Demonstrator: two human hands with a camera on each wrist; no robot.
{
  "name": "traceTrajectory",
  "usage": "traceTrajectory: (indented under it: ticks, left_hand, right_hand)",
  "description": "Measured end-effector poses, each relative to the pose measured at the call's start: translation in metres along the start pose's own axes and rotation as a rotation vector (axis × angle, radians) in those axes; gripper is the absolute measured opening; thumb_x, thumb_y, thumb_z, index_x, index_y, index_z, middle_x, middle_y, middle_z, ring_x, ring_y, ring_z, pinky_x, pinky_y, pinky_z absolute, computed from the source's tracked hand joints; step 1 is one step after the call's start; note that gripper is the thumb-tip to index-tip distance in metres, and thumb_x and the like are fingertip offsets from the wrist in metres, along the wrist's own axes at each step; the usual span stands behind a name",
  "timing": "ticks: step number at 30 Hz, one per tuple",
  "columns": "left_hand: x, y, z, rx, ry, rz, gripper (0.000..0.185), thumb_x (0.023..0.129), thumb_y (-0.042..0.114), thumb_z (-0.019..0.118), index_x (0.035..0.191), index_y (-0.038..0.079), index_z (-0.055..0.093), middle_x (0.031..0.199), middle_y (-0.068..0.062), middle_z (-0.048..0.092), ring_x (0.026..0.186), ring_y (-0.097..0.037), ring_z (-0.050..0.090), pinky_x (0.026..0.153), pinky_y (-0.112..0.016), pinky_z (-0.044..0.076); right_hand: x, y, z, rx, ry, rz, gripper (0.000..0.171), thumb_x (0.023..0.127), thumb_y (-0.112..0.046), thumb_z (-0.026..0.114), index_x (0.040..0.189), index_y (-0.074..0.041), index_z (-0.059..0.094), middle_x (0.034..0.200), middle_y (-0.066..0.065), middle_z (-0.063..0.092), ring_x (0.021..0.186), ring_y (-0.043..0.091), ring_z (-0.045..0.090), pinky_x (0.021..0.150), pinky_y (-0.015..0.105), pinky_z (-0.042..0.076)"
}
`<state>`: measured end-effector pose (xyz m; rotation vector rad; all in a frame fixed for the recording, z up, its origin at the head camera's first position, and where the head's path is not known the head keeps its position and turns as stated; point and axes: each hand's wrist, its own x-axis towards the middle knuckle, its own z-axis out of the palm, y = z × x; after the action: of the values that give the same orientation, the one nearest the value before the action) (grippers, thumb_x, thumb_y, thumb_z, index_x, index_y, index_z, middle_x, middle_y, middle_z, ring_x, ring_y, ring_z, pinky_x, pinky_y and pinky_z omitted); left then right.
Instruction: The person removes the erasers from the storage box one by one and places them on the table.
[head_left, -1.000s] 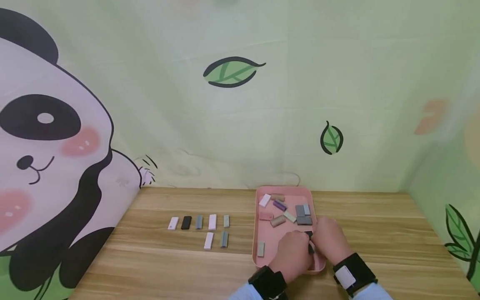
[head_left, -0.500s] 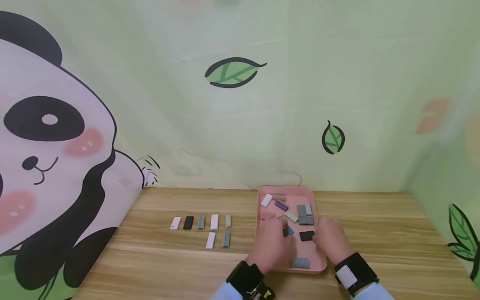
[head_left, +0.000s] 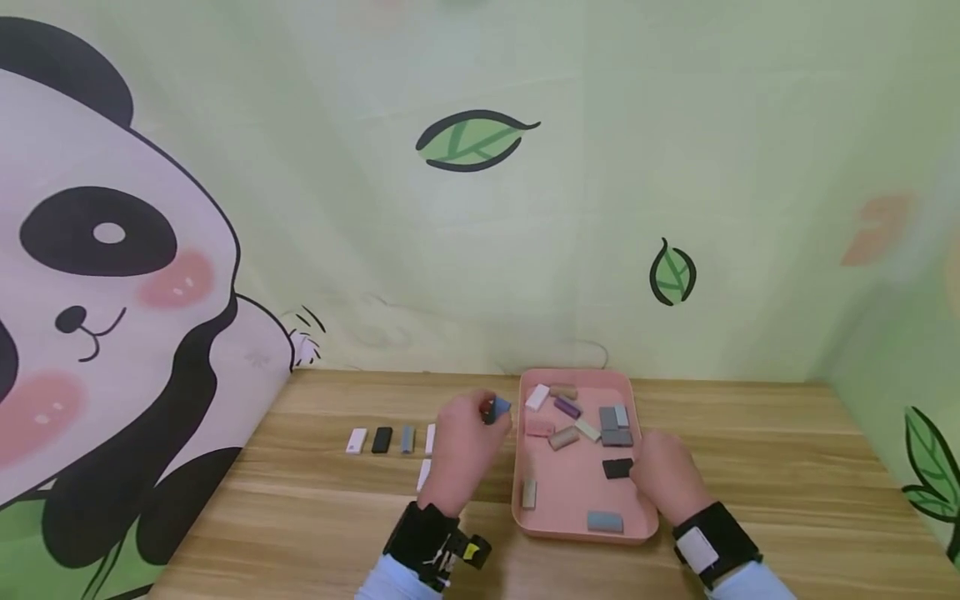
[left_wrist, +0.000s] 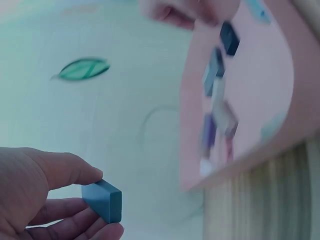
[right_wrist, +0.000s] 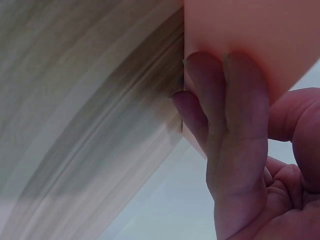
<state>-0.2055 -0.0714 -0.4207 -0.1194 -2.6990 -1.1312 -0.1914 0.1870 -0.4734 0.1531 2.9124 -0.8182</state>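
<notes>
I judge us midway: my left hand (head_left: 467,442) pinches a blue block (head_left: 498,408) above the tabletop rows (head_left: 382,439), my right hand (head_left: 663,479) grips the pink tray (head_left: 573,533), still holding roughly ten blocks.

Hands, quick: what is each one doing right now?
Left hand: pinching a small blue rectangular block between thumb and fingers, above the wooden table.
Right hand: gripping the right rim of the pink plastic tray.
</notes>
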Motion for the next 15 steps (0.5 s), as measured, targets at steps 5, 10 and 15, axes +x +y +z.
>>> traceTrajectory:
  ticks: [5, 10, 15]
  left_hand:
    - [-0.001, -0.02, -0.024, -0.017, 0.073, -0.064, 0.033, 0.082, 0.027, 0.068, 0.109, 0.008, 0.065, 0.092, -0.003, 0.066, 0.076, -0.014, 0.06, 0.059, -0.024, 0.05]
    - [-0.002, -0.042, -0.04, 0.009, 0.118, -0.099, 0.033, 0.082, 0.028, 0.068, 0.108, 0.009, 0.066, 0.091, -0.002, 0.066, 0.076, -0.014, 0.06, 0.059, -0.024, 0.049]
    - [-0.002, -0.061, -0.049, -0.006, 0.112, -0.158, 0.034, 0.082, 0.026, 0.068, 0.11, 0.006, 0.064, 0.091, -0.005, 0.065, 0.075, -0.017, 0.059, 0.059, -0.026, 0.049]
  right_hand:
    - [-0.001, -0.001, 0.002, 0.007, -0.012, 0.008, 0.01, 0.076, 0.006, 0.055, 0.069, 0.001, 0.06, 0.061, 0.008, 0.051, 0.051, 0.017, 0.05, 0.043, 0.025, 0.037]
    - [-0.001, 0.0, 0.003, 0.014, -0.012, 0.007, 0.006, 0.076, 0.006, 0.055, 0.076, 0.004, 0.061, 0.064, 0.009, 0.053, 0.052, 0.018, 0.051, 0.044, 0.026, 0.039]
    - [0.001, 0.0, 0.001, 0.01, 0.001, -0.004, 0.006, 0.076, 0.006, 0.055, 0.079, 0.005, 0.061, 0.065, 0.009, 0.053, 0.053, 0.018, 0.051, 0.045, 0.026, 0.039]
